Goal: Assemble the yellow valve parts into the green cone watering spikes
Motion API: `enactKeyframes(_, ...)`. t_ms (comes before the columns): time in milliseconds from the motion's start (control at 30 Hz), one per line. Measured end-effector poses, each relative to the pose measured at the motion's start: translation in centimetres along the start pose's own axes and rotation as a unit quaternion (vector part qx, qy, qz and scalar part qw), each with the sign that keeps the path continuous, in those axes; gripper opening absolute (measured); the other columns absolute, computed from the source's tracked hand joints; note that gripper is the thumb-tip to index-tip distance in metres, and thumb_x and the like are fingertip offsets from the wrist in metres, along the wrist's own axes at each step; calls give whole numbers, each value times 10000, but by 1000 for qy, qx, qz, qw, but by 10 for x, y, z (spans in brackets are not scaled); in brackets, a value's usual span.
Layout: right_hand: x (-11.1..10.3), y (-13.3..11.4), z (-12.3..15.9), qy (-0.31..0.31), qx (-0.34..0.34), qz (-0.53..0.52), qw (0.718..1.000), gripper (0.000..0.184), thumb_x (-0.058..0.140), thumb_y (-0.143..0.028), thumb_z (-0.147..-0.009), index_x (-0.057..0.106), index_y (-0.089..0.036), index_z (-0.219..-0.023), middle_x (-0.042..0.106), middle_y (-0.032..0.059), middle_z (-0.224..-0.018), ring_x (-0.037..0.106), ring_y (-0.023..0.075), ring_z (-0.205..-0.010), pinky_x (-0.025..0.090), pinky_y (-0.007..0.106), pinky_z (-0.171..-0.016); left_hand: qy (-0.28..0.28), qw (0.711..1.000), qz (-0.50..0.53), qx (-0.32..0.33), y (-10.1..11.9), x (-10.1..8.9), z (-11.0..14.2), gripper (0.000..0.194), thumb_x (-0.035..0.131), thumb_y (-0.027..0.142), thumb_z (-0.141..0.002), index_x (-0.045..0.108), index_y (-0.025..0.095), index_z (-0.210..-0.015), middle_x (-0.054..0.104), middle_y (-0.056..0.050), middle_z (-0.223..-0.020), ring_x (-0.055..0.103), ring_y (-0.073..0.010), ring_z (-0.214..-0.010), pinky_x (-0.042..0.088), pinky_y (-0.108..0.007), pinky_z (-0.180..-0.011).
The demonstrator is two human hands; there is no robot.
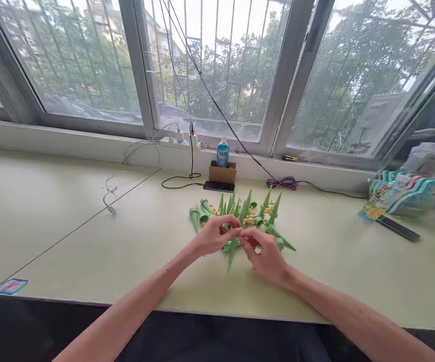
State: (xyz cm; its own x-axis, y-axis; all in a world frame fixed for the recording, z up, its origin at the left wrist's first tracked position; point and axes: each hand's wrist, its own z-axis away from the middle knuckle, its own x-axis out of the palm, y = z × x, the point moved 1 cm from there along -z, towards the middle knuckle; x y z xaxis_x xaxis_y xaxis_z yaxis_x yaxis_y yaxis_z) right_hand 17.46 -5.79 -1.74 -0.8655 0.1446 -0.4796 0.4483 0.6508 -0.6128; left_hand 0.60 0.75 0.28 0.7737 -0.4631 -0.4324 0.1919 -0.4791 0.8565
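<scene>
Several tapered green spikes (pixel 282 238), hands (pixel 216 235) together

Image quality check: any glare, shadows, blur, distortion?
Head view throughout: sky blown out, trees hazy; table softly lit, no hard shadows; window frame slants, likely wide-angle distortion; plastic bag at far right looks smeared; fine detail where left hand meets right hand is unreadable.

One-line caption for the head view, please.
Left hand and right hand meet at the fingertips amid green spikes and yellow pieces on a table.
</scene>
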Motion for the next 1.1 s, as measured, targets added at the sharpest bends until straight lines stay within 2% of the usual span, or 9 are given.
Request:
enactKeyframes(367,1,3,1,5,-4,-6,1000,115,503,-208,-954,614,-182,-944,585,-15,-685,461,94,-508,405,210,-511,-17,1000,18,-3,-2,0,1,262,594,405,-887,634,147,-912,583,-2,-811,345,-28,-471,230,-174,-403)
enactKeyframes(633,1,3,1,10,-6,-6,1000,103,511,-204,-944,610,-180,-925,565,-28,-636,457,93,-491,406,206,-508,-16,1000,19,-1,-3,0,1,263,595,403,-889,633,145,-913,583,-2,-820,356,-26,-480,242,-171,-412)
enactKeyframes(1100,2,4,1,6,-5,-3,1000,119,505,-216,-949,617,-185,-923,617,-1,-706,476,96,-507,415,218,-520,-15,1000,14,3,-4,0,1,260,593,403,-886,634,147,-910,595,-5,-838,372,-28,-486,256,-173,-420)
